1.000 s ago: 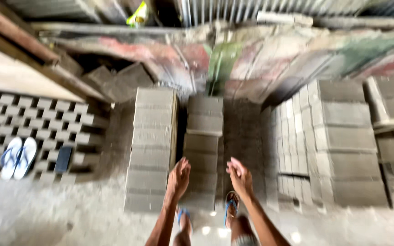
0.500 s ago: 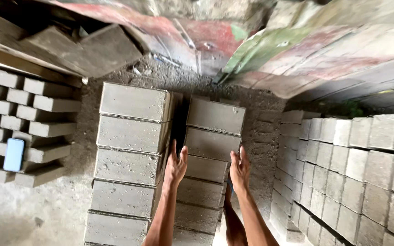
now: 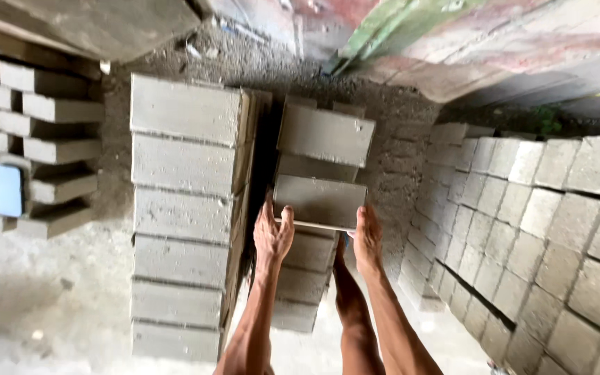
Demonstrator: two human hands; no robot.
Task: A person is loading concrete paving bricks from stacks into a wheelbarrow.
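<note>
The grey rectangular concrete block (image 3: 319, 201) between the hands looks matt and coarse-grained, resting on a thin pale wooden board (image 3: 314, 226). The tall row of grey concrete blocks (image 3: 183, 208) beside it is equally rough and dull. The dirt ground (image 3: 50, 278) looks dusty and gritty.

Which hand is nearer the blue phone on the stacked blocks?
Left. The left hand grips the near-left edge of the grey block, on the side toward the blue phone. The right hand holds the block's far edge, farther away.
</note>
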